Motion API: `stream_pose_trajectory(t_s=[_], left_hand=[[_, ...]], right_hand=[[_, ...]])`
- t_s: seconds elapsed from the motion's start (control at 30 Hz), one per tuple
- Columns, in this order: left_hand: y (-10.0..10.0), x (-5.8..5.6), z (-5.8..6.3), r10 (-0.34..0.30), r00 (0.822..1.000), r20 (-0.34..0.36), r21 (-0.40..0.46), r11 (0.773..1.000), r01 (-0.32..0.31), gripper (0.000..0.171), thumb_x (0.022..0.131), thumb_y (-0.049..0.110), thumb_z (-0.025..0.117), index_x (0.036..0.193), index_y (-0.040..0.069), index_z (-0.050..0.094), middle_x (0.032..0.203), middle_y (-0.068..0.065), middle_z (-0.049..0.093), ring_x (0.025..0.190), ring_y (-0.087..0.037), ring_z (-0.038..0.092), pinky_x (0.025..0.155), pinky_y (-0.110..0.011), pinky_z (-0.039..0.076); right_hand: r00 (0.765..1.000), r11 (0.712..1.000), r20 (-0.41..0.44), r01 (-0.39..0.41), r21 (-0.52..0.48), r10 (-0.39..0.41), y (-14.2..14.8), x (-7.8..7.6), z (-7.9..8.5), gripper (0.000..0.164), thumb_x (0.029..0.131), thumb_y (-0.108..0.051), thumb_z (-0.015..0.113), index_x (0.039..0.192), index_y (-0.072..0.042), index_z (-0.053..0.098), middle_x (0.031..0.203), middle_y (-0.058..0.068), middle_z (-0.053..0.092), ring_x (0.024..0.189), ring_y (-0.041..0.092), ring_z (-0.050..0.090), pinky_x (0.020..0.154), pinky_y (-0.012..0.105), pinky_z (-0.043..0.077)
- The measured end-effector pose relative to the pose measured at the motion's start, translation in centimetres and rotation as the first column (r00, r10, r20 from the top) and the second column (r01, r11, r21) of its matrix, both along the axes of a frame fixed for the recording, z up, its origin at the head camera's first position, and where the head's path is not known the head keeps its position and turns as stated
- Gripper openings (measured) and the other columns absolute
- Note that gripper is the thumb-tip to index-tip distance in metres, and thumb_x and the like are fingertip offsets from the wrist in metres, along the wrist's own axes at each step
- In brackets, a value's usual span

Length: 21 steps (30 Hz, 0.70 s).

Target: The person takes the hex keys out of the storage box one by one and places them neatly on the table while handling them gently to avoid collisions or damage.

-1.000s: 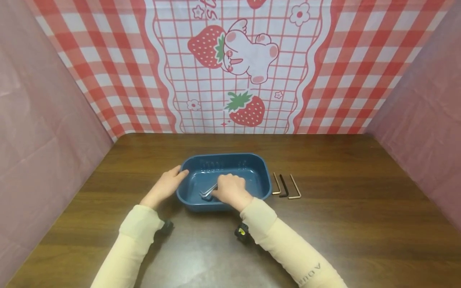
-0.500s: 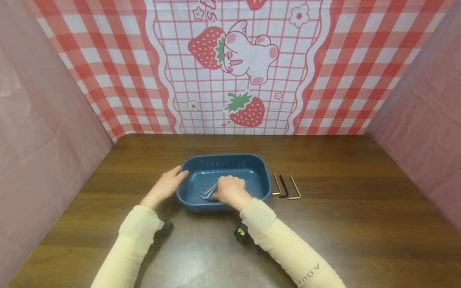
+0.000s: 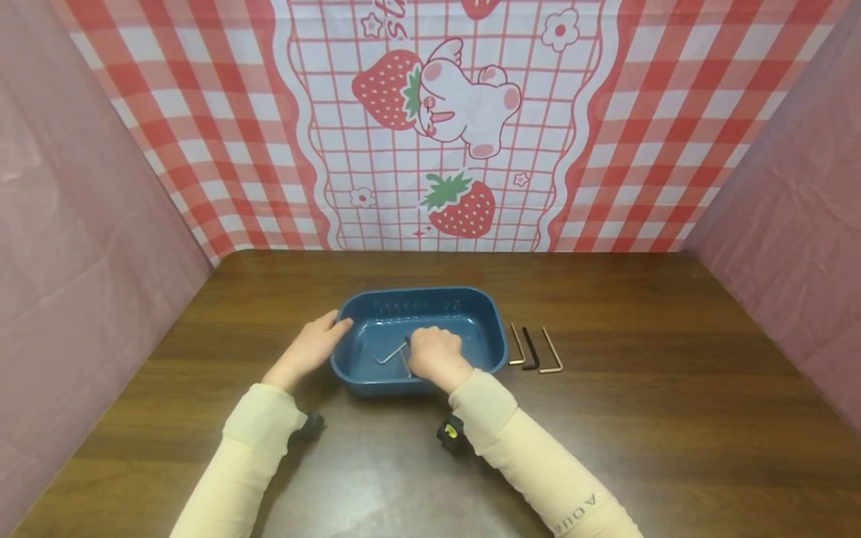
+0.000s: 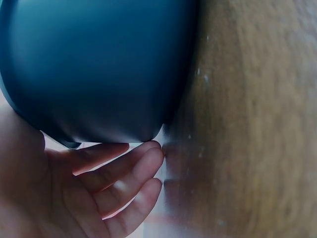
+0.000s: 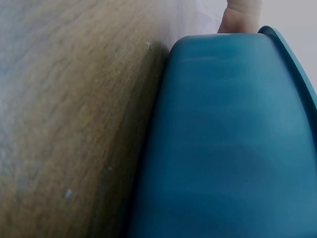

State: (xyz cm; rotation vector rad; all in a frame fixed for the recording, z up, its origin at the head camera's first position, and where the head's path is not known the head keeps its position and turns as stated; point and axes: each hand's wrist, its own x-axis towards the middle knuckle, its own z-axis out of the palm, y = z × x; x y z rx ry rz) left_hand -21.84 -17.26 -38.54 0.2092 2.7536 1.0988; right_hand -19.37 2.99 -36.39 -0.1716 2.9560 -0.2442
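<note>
A blue plastic basin [image 3: 363, 387] sits on the wooden table. My left hand [image 3: 315, 345] grips its left rim, thumb over the edge and the fingers [image 4: 148, 163] against the outer wall in the left wrist view. My right hand [image 3: 437, 355] is down inside the basin with curled fingers, pinching a silver hex key [image 3: 405, 364] whose end shows beside the thumb. Another silver hex key [image 3: 392, 353] lies slanted on the basin floor just left of that hand. The right hand's fingertips are hidden, and the right wrist view shows mostly the basin's outer wall [image 5: 223, 134].
Right of the basin, a row of three hex keys lies on the table [image 3: 639, 418]: a small brass-coloured hex key [image 3: 517, 345], a black hex key [image 3: 531, 350] and a larger brass-coloured hex key [image 3: 552, 351]. A red checked strawberry cloth [image 3: 464, 112] hangs behind.
My right hand has shifted slightly right. The hex keys beside it, bunched together before, now stand apart, one slanted left and one close by the thumb. My left hand has stayed still.
</note>
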Motion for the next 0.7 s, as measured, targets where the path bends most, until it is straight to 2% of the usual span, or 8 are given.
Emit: stream_pose_trajectory(t_s=[0.23,0.4,0.57,0.7], left_hand=[[0.01,0.12,0.0,0.0,1.0,-0.018,-0.003,1.0,0.0,0.05,0.096,0.038,0.034,0.132,0.003,0.042,0.129,-0.021,0.05,0.121,-0.037,0.045,0.099,-0.053,0.035],[0.05,0.13,0.07,0.004,1.0,-0.021,0.002,1.0,-0.004,0.05,0.096,0.038,0.034,0.13,0.003,0.043,0.128,-0.021,0.051,0.119,-0.037,0.046,0.098,-0.052,0.036],[0.09,0.1,0.11,0.004,1.0,-0.019,-0.002,1.0,-0.004,0.051,0.096,0.038,0.034,0.131,0.002,0.042,0.128,-0.021,0.05,0.12,-0.037,0.046,0.098,-0.053,0.035],[0.07,0.08,0.07,0.003,1.0,-0.022,-0.002,1.0,-0.003,0.05,0.096,0.038,0.034,0.131,0.003,0.043,0.128,-0.021,0.051,0.12,-0.037,0.046,0.098,-0.053,0.036]], right_hand=[[1.0,1.0,-0.021,-0.011,-0.004,0.011,0.03,0.09,0.02,0.012,0.076,-0.018,0.062,0.078,-0.005,0.064,0.075,0.01,0.062,0.07,0.027,0.059,0.058,0.037,0.047],[0.998,1.0,-0.065,-0.014,-0.007,0.013,0.05,0.16,-0.01,0.017,0.077,-0.023,0.064,0.071,-0.006,0.063,0.07,0.009,0.061,0.066,0.026,0.059,0.055,0.037,0.047],[0.996,1.0,-0.092,-0.018,-0.004,0.017,0.16,0.11,-0.02,0.026,0.077,-0.025,0.064,0.058,-0.011,0.054,0.061,0.005,0.055,0.059,0.023,0.054,0.051,0.035,0.045],[0.992,1.0,-0.123,-0.021,-0.019,0.018,0.31,0.04,0.02,0.027,0.075,-0.022,0.065,0.054,-0.013,0.049,0.059,0.005,0.053,0.057,0.022,0.053,0.048,0.035,0.044]])
